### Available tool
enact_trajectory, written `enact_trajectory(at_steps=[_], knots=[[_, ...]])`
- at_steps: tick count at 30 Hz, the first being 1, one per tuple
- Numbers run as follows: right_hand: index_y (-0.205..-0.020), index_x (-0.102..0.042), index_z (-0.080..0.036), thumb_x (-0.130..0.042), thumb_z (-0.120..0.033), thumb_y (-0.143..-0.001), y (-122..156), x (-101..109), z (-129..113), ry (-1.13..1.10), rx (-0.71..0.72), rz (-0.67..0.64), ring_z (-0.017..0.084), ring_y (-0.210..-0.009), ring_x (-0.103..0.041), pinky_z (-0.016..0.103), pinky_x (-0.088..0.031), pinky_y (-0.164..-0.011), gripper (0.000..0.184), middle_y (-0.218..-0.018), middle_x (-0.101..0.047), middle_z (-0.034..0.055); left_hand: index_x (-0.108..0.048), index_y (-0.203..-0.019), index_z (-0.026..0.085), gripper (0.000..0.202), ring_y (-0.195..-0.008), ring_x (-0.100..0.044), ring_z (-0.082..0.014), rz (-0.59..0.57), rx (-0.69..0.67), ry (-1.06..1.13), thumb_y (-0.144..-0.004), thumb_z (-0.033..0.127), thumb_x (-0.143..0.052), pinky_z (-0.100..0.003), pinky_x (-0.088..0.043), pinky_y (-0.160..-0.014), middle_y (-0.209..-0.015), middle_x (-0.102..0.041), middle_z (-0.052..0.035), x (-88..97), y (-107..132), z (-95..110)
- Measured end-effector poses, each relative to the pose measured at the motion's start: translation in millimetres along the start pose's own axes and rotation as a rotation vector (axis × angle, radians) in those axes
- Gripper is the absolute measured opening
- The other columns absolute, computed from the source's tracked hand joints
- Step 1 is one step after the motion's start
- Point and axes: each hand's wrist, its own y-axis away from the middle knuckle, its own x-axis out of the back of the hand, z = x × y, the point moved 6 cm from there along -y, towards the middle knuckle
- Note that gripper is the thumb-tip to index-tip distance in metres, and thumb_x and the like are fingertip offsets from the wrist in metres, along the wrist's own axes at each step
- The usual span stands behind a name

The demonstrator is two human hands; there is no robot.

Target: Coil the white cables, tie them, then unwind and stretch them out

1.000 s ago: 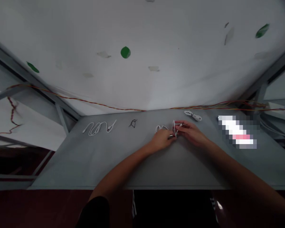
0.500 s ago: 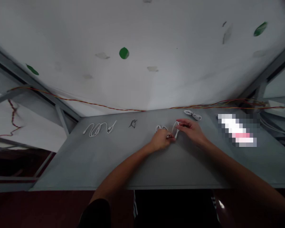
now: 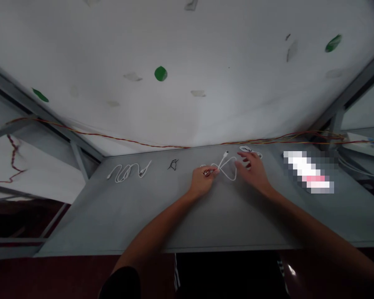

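Observation:
My left hand [image 3: 203, 180] pinches a white cable [image 3: 232, 179] between thumb and fingers, over the middle of the grey table. The cable's plug end points up and away from the fingertips, and a loop of it spreads to the right. Beside that loop, my right hand [image 3: 252, 168] has its fingers apart with nothing held. A bundled white cable [image 3: 245, 148] tied with a dark tie lies just behind my right hand, partly covered by it. Left of my hands are a few black twist ties [image 3: 173, 165] and another loose white cable [image 3: 124, 171].
The grey table [image 3: 112, 224] meets a white back panel [image 3: 174, 116] with green stickers. Twisted red and yellow wires [image 3: 121, 136] run along that panel. A blurred-out object [image 3: 311, 174] lies at the right. Metal frame posts stand at both sides.
My right hand has let go of the cable and opened. My left hand has shifted slightly left, with the cable's plug end and a wider loop now showing beyond its fingertips.

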Motion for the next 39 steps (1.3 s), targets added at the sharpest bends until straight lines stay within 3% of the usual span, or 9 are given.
enact_trajectory(at_steps=[2, 6, 11, 13, 20, 25, 30, 35, 39], knots=[[-0.113, -0.072, -0.024, -0.068, -0.049, -0.082, 6.9, -5.9, -18.9, 0.017, 0.103, -0.073, 0.022, -0.082, -0.06, 0.034, -0.048, -0.067, 0.04, -0.104, -0.068, 0.0097, -0.079, -0.088, 0.02, 0.028, -0.062, -0.049, -0.0139, -0.046, -0.048, -0.026, -0.084, 0.046, -0.069, -0.027, -0.038, -0.065, -0.066, -0.059, -0.0006, -3.7, 3.4, 6.1], [-0.108, -0.074, -0.023, -0.06, -0.055, -0.089, 16.7, -21.8, -27.9, -0.109, 0.034, -0.28, 0.018, -0.065, -0.057, 0.031, -0.045, -0.061, 0.04, -0.074, -0.066, 0.0033, -0.078, -0.088, 0.02, 0.025, -0.065, -0.05, -0.0144, -0.188, -0.154, -0.072, -0.087, 0.042, -0.066, -0.028, -0.041, -0.069, -0.07, -0.063, -0.0023, -13.2, 9.0, 17.6], [-0.095, -0.073, -0.022, -0.057, -0.056, -0.09, 9.4, -12.8, -18.9, -0.126, 0.018, -0.206, 0.018, -0.066, -0.059, 0.031, -0.044, -0.06, 0.038, -0.087, -0.073, 0.0061, -0.061, -0.137, 0.018, 0.056, -0.065, -0.046, -0.0125, -0.163, -0.095, 0.097, -0.091, 0.049, -0.062, -0.026, -0.041, -0.068, -0.08, -0.056, -0.0005, 2.6, -4.0, 10.0], [-0.093, -0.073, -0.023, -0.053, -0.054, -0.093, 7.2, -8.8, -18.8, -0.058, 0.054, -0.186, 0.017, -0.061, -0.057, 0.031, -0.044, -0.059, 0.037, -0.096, -0.075, 0.0076, -0.052, -0.146, 0.017, 0.061, -0.066, -0.047, -0.0123, -0.142, -0.066, 0.166, -0.095, 0.051, -0.054, -0.026, -0.042, -0.067, -0.084, -0.055, -0.0012, 14.0, -9.7, 2.4], [-0.123, -0.07, -0.027, -0.048, -0.045, -0.097, 21.6, -21.8, -34.3, 0.061, 0.232, -0.29, 0.024, -0.085, -0.067, 0.038, -0.051, -0.084, 0.039, -0.099, -0.074, 0.0084, -0.064, -0.134, 0.02, 0.043, -0.097, -0.056, -0.0204, -0.101, -0.228, -0.129, -0.097, 0.04, -0.054, -0.031, -0.047, -0.085, -0.108, -0.058, -0.01, 42.1, 1.3, 0.0], [-0.126, -0.068, -0.032, -0.05, -0.043, -0.096, 34.3, -35.3, -34.1, 0.027, 0.197, -0.416, 0.022, -0.076, -0.069, 0.036, -0.053, -0.079, 0.037, -0.09, -0.075, 0.0045, -0.061, -0.139, 0.019, 0.047, -0.085, -0.059, -0.0182, -0.206, -0.3, -0.148, -0.096, 0.037, -0.058, -0.031, -0.048, -0.085, -0.097, -0.065, -0.0078, 27.9, 12.5, 3.7], [-0.103, -0.077, -0.033, -0.057, -0.044, -0.094, 37.2, -35.7, -37.7, 0.004, 0.267, -0.389, 0.024, -0.087, -0.071, 0.039, -0.055, -0.085, 0.025, -0.1, -0.077, 0.0042, -0.074, -0.121, 0.021, 0.036, -0.076, -0.064, -0.0168, -0.246, -0.318, -0.146, -0.094, 0.041, -0.063, -0.03, -0.049, -0.083, -0.081, -0.071, -0.0052, 15.7, 21.8, 5.8], [-0.105, -0.079, -0.037, -0.06, -0.042, -0.093, 39.7, -36.6, -40.3, -0.052, 0.294, -0.386, 0.024, -0.096, -0.072, 0.042, -0.056, -0.091, 0.023, -0.107, -0.077, 0.0015, -0.065, -0.134, 0.022, 0.04, -0.103, -0.068, -0.021, -0.314, -0.403, -0.14, -0.097, 0.035, -0.058, -0.035, -0.05, -0.096, -0.112, -0.074, -0.0101, 10.2, 26.1, 13.6], [-0.107, -0.079, -0.038, -0.061, -0.04, -0.094, 41.7, -37.0, -41.6, -0.062, 0.335, -0.369, 0.023, -0.093, -0.073, 0.04, -0.058, -0.091, 0.022, -0.106, -0.077, 0.0006, -0.073, -0.121, 0.023, 0.031, -0.109, -0.069, -0.0207, -0.3, -0.449, -0.139, -0.1, 0.034, -0.054, -0.034, -0.051, -0.099, -0.121, -0.073, -0.0099, 9.1, 27.9, 14.5]])
